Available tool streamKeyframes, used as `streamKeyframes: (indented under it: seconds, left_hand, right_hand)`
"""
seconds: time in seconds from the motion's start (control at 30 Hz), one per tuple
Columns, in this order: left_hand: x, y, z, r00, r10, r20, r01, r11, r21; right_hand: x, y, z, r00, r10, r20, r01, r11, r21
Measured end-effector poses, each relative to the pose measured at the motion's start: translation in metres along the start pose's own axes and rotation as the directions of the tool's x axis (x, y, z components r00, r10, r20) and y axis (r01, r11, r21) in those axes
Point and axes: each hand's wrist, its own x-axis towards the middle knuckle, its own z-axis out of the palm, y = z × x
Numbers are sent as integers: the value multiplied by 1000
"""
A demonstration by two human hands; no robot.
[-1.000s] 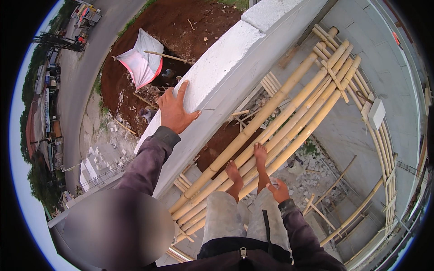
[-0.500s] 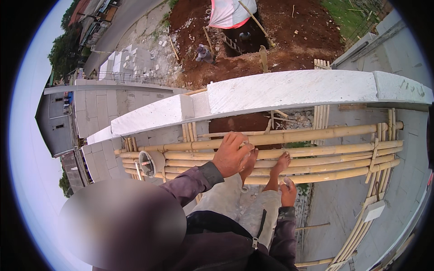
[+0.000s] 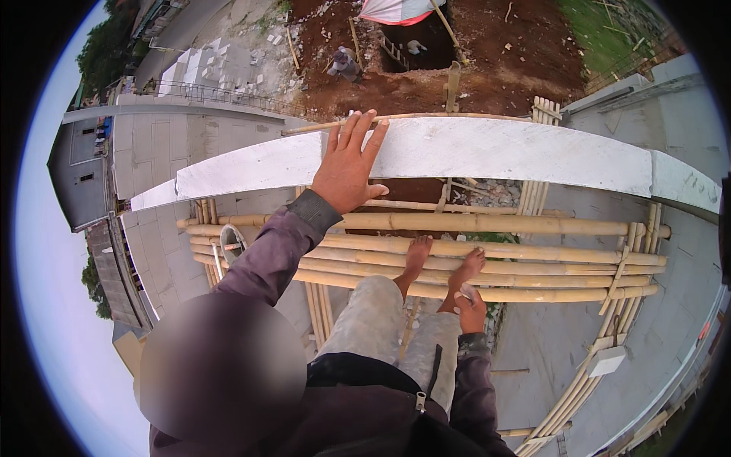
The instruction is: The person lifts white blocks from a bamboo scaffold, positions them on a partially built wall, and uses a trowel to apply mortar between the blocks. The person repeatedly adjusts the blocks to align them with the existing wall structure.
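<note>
My left hand [image 3: 350,164] lies with fingers spread over the white block wall [image 3: 502,147], across the joint between two blocks. Its fingertips reach the wall's far edge. Beside my right knee is my right hand [image 3: 472,311], its fingers curled in. A pale spot shows at the thumb, and what the fingers hold, if anything, is hidden. Beneath my bare feet [image 3: 415,257] run the bamboo poles [image 3: 533,269] of a platform. A grey bucket [image 3: 231,242] stands on the poles to the left, partly behind my left sleeve.
Bamboo uprights [image 3: 601,377] support the platform at the right, with a pale block [image 3: 607,361] against them. Beyond the wall, a person [image 3: 345,65] is near a deep pit [image 3: 419,49] in red soil. White blocks [image 3: 209,65] are stacked at far left.
My left hand has moved forward from above the bamboo poles onto the wall top, and its fingers have spread. My right hand stays low near my knee. The view has shifted slightly.
</note>
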Motion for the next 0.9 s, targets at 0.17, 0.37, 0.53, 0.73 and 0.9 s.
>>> streamKeyframes:
  seconds: [0.17,0.37,0.53,0.73,0.9]
  left_hand:
    - [22,-1,18,996,79,49,-79,997,-2]
    - [31,-7,24,992,126,32,-124,991,-41]
    - [32,-3,31,996,88,19,-87,994,-63]
    - [22,43,14,969,246,-21,-244,968,61]
    - [63,118,1,909,409,-79,-413,909,-52]
  right_hand:
    - [1,4,7,999,29,-30,-29,1000,7]
    - [3,42,20,977,-177,-119,166,982,-91]
    - [-10,59,47,986,-23,-168,47,989,139]
    - [-18,54,98,984,-22,-180,73,956,283]
    - [-14,66,117,980,-20,-199,77,956,283]
